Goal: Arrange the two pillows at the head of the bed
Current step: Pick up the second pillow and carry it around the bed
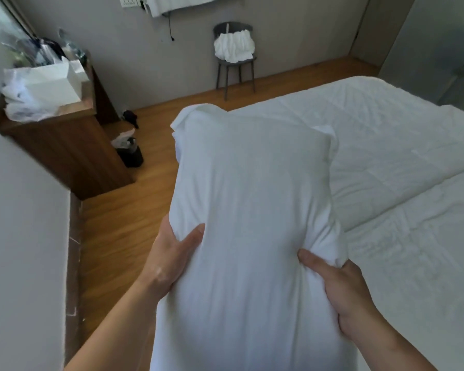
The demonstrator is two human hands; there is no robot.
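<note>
Evidently, the pillow [252, 210] is gripped by both hands, left hand [169, 261] and right hand [343, 295] clenched, for carrying over the bed [399, 156].

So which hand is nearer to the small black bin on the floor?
The left hand. It grips the pillow's left edge over the wooden floor, on the bin's side. The right hand grips the opposite edge, by the bed, farther from the bin.

The pillow [252, 210] runs off the bottom edge and hides both palms — the desk clutter [38, 76] is too blurred to identify.
</note>
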